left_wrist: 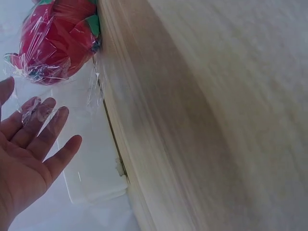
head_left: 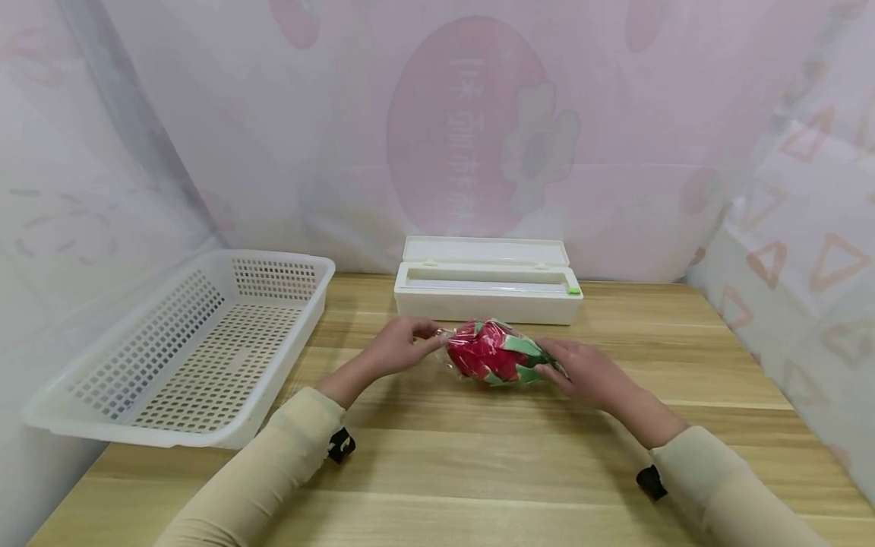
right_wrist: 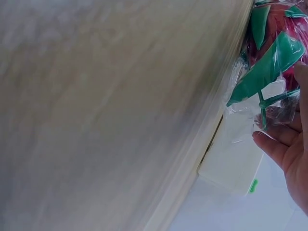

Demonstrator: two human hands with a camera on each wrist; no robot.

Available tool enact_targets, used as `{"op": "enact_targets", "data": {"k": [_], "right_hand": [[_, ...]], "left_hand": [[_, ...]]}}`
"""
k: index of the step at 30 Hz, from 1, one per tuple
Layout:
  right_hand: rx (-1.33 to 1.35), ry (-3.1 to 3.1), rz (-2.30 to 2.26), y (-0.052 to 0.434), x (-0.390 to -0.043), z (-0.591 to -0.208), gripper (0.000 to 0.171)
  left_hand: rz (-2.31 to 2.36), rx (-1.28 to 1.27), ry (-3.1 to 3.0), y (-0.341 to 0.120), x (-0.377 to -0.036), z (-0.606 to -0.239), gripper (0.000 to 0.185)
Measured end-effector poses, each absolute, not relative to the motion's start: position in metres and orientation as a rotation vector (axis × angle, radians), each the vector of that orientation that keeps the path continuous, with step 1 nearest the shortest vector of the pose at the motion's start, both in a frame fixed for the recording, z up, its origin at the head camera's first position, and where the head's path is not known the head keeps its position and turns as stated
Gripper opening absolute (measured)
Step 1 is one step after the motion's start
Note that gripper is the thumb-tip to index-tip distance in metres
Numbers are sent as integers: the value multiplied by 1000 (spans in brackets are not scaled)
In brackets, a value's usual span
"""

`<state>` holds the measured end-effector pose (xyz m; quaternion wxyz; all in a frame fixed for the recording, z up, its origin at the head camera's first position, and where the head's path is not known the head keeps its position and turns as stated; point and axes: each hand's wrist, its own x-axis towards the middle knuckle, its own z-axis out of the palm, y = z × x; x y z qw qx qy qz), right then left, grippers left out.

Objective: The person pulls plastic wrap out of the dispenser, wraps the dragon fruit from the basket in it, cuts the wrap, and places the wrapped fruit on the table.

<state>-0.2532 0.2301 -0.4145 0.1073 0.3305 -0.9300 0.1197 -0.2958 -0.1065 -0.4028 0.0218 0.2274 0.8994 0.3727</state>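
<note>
A dragon fruit (head_left: 488,351), red with green leaf tips, is wrapped in clear plastic film between the two hands, low over the table. My left hand (head_left: 403,346) is at its left end. In the left wrist view, loose film (left_wrist: 36,108) lies against the fingertips of that hand (left_wrist: 31,154), with fingers extended and thumb apart. At the leafy right end, my right hand (head_left: 584,372) holds the fruit through the film. The right wrist view shows the thumb of the right hand (right_wrist: 293,149) against the wrapped fruit (right_wrist: 274,57), fingers under the film.
Behind the fruit stands a white film dispenser box (head_left: 488,304), its lid raised, with a green slider (head_left: 573,290) at its right end. A white perforated basket (head_left: 287,361) sits at the left of the wooden table (head_left: 465,471). Printed fabric walls (head_left: 328,137) enclose the table.
</note>
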Motion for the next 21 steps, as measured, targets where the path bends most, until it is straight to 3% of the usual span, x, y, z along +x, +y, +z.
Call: {"op": "enact_targets", "data": {"k": [9, 21], "right_hand": [[950, -2743, 408, 228, -254, -417, 45], [873, -2717, 439, 222, -256, -419, 38]], "left_hand": [[1326, 701, 2791, -101, -295, -406, 21], [1461, 570, 2798, -94, -294, -410, 17]]}}
